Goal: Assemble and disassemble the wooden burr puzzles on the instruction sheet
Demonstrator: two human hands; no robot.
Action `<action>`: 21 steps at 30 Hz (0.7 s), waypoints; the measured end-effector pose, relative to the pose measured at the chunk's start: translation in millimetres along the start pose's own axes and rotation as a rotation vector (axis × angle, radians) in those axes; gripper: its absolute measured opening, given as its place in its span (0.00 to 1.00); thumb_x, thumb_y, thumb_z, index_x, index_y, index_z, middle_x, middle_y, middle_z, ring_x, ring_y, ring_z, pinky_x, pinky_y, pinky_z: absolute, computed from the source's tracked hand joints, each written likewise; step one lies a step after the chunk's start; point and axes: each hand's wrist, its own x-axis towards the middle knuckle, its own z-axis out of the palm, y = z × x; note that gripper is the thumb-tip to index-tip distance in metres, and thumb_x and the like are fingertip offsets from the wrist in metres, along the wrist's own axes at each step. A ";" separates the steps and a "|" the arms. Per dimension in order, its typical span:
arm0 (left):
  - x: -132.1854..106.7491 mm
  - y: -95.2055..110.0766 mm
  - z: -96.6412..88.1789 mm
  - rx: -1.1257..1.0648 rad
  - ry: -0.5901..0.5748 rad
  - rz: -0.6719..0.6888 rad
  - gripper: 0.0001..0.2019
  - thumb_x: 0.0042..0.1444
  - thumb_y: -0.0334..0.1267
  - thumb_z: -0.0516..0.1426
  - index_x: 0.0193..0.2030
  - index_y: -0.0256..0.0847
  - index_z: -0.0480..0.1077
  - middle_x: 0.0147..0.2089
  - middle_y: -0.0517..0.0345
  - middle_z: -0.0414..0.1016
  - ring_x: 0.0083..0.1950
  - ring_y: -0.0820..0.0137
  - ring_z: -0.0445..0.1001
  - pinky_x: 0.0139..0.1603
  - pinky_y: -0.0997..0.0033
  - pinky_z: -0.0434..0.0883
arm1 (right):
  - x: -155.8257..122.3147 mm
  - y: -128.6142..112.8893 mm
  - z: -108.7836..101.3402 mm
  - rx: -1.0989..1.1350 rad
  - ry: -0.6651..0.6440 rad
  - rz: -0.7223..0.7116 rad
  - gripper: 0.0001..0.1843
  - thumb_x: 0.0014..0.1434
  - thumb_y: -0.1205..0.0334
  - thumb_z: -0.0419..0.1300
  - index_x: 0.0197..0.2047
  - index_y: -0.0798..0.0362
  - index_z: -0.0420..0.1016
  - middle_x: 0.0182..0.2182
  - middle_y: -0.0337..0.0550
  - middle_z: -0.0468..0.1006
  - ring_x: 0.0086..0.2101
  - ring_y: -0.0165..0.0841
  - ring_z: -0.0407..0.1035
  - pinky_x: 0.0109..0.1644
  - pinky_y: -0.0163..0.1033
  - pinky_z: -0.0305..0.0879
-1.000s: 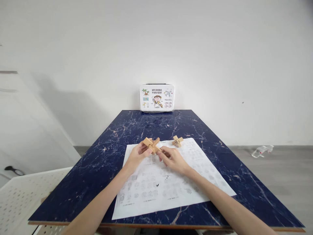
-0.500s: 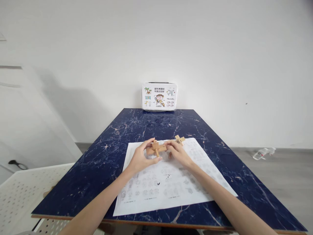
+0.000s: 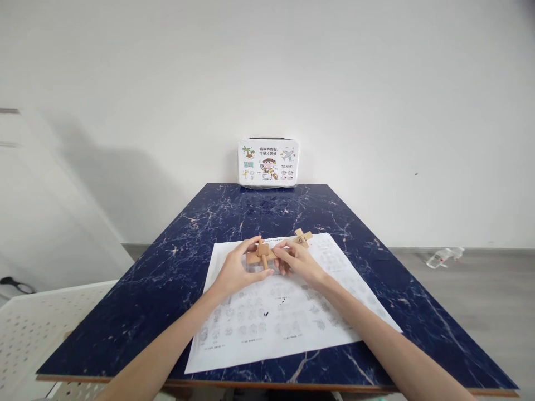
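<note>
Change: the wooden puzzle (image 3: 262, 254) is being turned from a slanted cross to a level bar with an upright peg, so the joint is probably being worked.
Left hand (image 3: 236, 273): being closed on the puzzle's left end.
Right hand (image 3: 298, 263): being pinched on its right end.
Location: being held just above the instruction sheet (image 3: 292, 317), near its far edge.
Nearby: a small wooden cross (image 3: 302, 238) is being left lying at that edge.

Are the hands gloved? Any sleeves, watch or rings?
No gloves: left hand and right hand are bare. The left forearm and right forearm show no sleeve, watch or bracelet down to the picture's edge. Rings: none visible at this size.
</note>
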 end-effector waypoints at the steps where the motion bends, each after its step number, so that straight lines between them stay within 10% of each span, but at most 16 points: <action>1: 0.1 -0.4 -0.1 0.000 -0.001 -0.004 0.41 0.48 0.46 0.73 0.69 0.45 0.67 0.64 0.44 0.76 0.65 0.48 0.73 0.67 0.44 0.69 | 0.5 1.0 0.1 -0.006 0.000 -0.005 0.24 0.61 0.37 0.64 0.40 0.51 0.69 0.26 0.36 0.77 0.20 0.27 0.67 0.23 0.32 0.59; 21: 0.6 -1.2 -1.3 0.025 -0.016 -0.037 0.42 0.45 0.46 0.74 0.68 0.45 0.68 0.65 0.44 0.75 0.65 0.49 0.74 0.69 0.43 0.69 | 7.0 16.9 -0.3 -0.073 -0.012 -0.047 0.26 0.61 0.33 0.63 0.42 0.50 0.69 0.25 0.35 0.77 0.19 0.27 0.67 0.23 0.34 0.60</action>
